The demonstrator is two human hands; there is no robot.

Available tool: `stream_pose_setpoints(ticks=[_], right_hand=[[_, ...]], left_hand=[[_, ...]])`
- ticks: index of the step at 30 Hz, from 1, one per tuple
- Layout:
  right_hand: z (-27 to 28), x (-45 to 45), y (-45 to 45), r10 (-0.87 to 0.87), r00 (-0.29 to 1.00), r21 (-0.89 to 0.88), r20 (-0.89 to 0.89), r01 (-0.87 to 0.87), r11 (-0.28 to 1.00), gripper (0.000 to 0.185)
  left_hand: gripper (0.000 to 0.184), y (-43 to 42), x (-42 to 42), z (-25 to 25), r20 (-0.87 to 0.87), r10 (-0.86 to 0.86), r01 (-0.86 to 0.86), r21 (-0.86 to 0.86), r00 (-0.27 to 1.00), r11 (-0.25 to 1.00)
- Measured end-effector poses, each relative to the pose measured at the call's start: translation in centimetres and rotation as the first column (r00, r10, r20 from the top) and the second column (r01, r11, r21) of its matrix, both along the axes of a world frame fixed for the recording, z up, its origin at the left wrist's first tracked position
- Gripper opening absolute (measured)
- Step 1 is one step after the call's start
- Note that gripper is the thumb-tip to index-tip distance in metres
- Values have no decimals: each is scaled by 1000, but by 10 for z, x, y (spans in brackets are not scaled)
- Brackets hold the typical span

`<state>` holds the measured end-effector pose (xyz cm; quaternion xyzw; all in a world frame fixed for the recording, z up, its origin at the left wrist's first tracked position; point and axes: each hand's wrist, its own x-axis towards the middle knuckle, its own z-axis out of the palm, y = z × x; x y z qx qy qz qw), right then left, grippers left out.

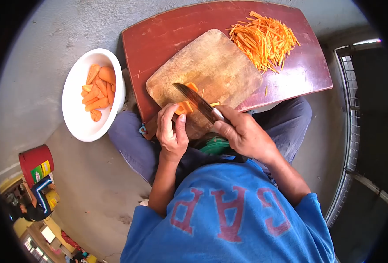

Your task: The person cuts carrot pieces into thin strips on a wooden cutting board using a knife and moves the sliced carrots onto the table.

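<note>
My left hand [172, 133] pinches a short chunk of peeled carrot [184, 108] at the near left part of a worn wooden cutting board [220, 65]. In my right hand [245, 133] is a knife [194, 98], gripped by its handle, its dark blade pointing up and left just beside the chunk. Past the blade lies another cut carrot piece [192, 87] on the board. A thin orange sliver shows near the knife's handle end. Whether the blade touches the held chunk I cannot tell.
The board rests on a red-brown table [145, 41], with a heap of carrot strips [265, 40] at its far right. To the left, a white basin [73, 94] holds several peeled carrots [100, 87]. A red bucket [34, 160] and another person [34, 206] appear at lower left.
</note>
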<state>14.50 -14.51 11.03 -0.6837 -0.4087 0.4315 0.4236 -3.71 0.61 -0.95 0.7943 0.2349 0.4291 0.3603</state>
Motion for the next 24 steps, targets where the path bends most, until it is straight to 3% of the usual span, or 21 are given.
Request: stream_pose_setpoints(ticks=[5, 9, 12, 16, 19, 22, 24], right_hand=[[-14, 18, 0, -4, 988, -23, -156, 0, 1000, 27], [-24, 25, 1, -33, 945, -20, -326, 28, 999, 43], [-24, 29, -1, -61, 906, -23, -418, 56, 998, 43], [-19, 30, -8, -62, 952, -7, -299, 63, 998, 49], [-21, 33, -20, -117, 944, -49, -309, 107, 993, 49], [-17, 26, -31, -91, 993, -2, -68, 91, 996, 41], [-6, 21, -39, -51, 993, 31, 105, 48, 998, 42]], left_hand=[[29, -1, -3, -5, -3, -10, 10, -18, 1000, 1000], [31, -2, -2, -5, 3, -13, 13, -20, 1000, 1000], [32, -1, -1, -7, -56, -12, 13, 22, 998, 1000], [40, -1, 5, -3, -83, -44, 52, 97, 996, 994], [51, 2, 8, -5, -133, -27, 49, 163, 991, 985], [50, -1, 6, -14, 11, -50, 51, -164, 999, 985], [44, 2, 4, 2, 113, -87, 128, -426, 990, 896]])
